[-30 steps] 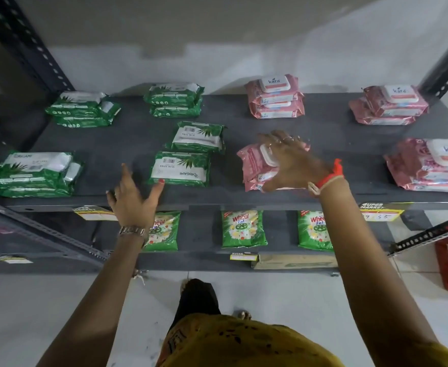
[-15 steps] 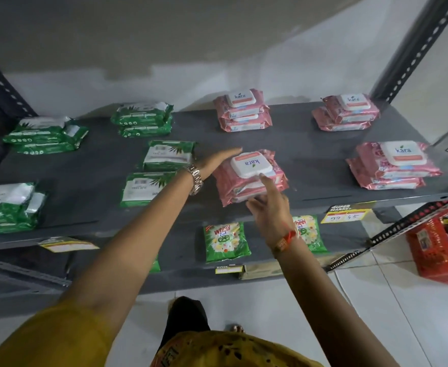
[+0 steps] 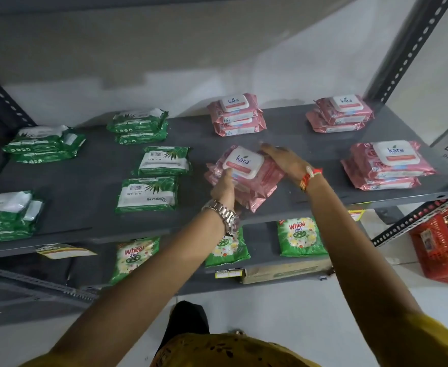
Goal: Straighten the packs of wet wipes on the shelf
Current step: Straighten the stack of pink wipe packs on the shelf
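Observation:
A stack of pink wet wipe packs [image 3: 257, 178] with a white lid lies skewed at the middle front of the grey shelf [image 3: 85, 186]. My left hand [image 3: 224, 188] grips its near left corner. My right hand [image 3: 284, 161] holds its far right side. Three more pink stacks stand at the back middle [image 3: 236, 115], back right [image 3: 342, 115] and front right [image 3: 387, 165]. Green wet wipe packs lie on the left half: two single packs [image 3: 148, 193] [image 3: 164, 160] in the middle, stacks at the back [image 3: 139, 125], back left [image 3: 42, 144] and front left [image 3: 8, 215].
Below, a lower shelf [image 3: 265, 239] holds green detergent pouches [image 3: 301, 237] and a flat cardboard box [image 3: 284, 270]. Slotted metal uprights [image 3: 408, 49] frame the shelf. A red crate [image 3: 443, 250] stands on the floor at the right. Price labels [image 3: 64, 251] hang on the shelf's front edge.
My left hand moved from the shelf's front edge to the pink stack's near left corner. My right hand shifted from the stack's top to its far right side. The stack has turned.

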`<state>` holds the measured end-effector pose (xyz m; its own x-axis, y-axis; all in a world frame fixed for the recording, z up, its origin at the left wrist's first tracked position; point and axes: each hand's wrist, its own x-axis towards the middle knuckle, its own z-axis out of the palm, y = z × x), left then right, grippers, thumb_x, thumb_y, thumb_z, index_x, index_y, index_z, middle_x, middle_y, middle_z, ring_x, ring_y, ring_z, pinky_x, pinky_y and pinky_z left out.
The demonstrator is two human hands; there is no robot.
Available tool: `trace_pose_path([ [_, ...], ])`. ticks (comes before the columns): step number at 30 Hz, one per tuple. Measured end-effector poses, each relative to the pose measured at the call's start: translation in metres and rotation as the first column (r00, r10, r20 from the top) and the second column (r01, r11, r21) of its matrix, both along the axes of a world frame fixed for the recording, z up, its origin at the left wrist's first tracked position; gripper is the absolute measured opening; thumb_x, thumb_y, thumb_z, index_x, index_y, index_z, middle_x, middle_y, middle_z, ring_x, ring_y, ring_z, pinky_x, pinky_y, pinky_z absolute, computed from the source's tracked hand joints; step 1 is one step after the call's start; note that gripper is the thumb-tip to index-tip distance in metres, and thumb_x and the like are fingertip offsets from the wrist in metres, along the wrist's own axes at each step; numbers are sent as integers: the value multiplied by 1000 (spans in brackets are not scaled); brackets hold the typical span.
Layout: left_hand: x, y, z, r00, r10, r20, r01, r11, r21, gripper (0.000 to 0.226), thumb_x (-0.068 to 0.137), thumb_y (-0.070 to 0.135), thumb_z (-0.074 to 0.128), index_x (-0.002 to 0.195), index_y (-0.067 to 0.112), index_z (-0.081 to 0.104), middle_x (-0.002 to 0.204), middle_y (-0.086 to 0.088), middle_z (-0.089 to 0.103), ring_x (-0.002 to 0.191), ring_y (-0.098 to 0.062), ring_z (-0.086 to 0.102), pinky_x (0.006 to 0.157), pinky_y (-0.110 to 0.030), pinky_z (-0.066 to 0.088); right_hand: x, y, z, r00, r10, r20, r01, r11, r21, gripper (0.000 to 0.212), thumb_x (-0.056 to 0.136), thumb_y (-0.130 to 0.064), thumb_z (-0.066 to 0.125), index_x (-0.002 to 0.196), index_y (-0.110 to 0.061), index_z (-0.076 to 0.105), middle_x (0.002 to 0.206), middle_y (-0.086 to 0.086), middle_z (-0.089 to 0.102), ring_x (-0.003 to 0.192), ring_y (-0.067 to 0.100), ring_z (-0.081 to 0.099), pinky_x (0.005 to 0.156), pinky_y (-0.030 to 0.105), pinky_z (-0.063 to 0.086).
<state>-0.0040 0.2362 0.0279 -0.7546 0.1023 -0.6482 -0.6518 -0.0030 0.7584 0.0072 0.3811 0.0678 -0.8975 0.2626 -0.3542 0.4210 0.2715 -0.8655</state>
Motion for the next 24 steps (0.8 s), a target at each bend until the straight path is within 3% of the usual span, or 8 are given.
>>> trace_pose_path([
  [3, -18, -11, 10, 991, 100, -92, -108, 990, -88, 62, 74, 53, 51, 115, 7, 53, 126, -15, 55, 104, -29, 53, 99, -49, 44, 21, -4, -12, 966, -218, -138, 211, 976, -59, 51, 89, -48, 42, 125, -14, 52, 117, 6, 61, 106, 20, 58, 95, 32, 41],
  [7, -44, -21, 13, 984, 99, -148, -111, 991, -78, 55, 78, 46, 55, 117, 7, 53, 129, -12, 54, 115, -30, 53, 102, -45, 43, 55, -33, -36, 933, -333, -135, 289, 919, -269, 34, 93, -36, 40, 121, -18, 35, 128, 4, 49, 114, 22, 53, 100, 34, 40],
  [9, -54, -22, 3, 985, 58, -160, -76, 992, -105, 60, 75, 46, 58, 118, 5, 54, 129, -13, 57, 115, -31, 54, 101, -45, 44, 55, -43, -46, 921, -365, -138, 297, 885, -360, 25, 93, -34, 42, 110, -19, 31, 124, 11, 53, 111, 30, 58, 102, 43, 45],
  [11, -56, -19, -8, 983, 43, -177, -68, 988, -138, 54, 76, 38, 58, 116, 1, 56, 127, -15, 59, 113, -31, 56, 101, -44, 45, 47, -45, -47, 903, -404, -147, 317, 856, -408, 23, 93, -30, 43, 108, -20, 30, 116, 9, 53, 107, 29, 59, 95, 40, 50],
  [13, -44, -15, -3, 979, 46, -199, -81, 982, -170, 44, 81, 29, 52, 109, -3, 60, 123, -18, 60, 110, -32, 57, 100, -44, 45, 38, -38, -44, 900, -406, -157, 314, 855, -413, 21, 93, -26, 42, 108, -18, 30, 106, 5, 52, 96, 25, 61, 84, 29, 53],
  [16, -26, -7, 0, 976, 79, -203, -120, 972, -203, 39, 86, 23, 42, 104, -5, 62, 118, -22, 62, 105, -34, 58, 96, -43, 46, 24, -22, -35, 937, -320, -139, 271, 918, -290, 24, 94, -22, 39, 112, -7, 37, 89, -1, 54, 74, 9, 57, 54, 7, 49],
  [19, -15, 1, -3, 975, 106, -194, -145, 969, -200, 38, 87, 22, 41, 101, -6, 62, 114, -22, 64, 99, -35, 60, 90, -39, 50, 10, -7, -33, 967, -240, -89, 216, 950, -224, 40, 91, -29, 37, 119, -2, 44, 95, 6, 63, 75, 15, 63, 63, 20, 57],
  [24, -11, 6, -3, 975, 175, -136, -196, 967, -160, 41, 87, 24, 38, 106, -4, 60, 117, -22, 63, 102, -37, 61, 93, -46, 49, 11, -6, -36, 966, -250, -72, 227, 945, -236, 43, 91, -30, 36, 124, -3, 43, 88, 7, 64, 64, 15, 66, 50, 21, 52],
])
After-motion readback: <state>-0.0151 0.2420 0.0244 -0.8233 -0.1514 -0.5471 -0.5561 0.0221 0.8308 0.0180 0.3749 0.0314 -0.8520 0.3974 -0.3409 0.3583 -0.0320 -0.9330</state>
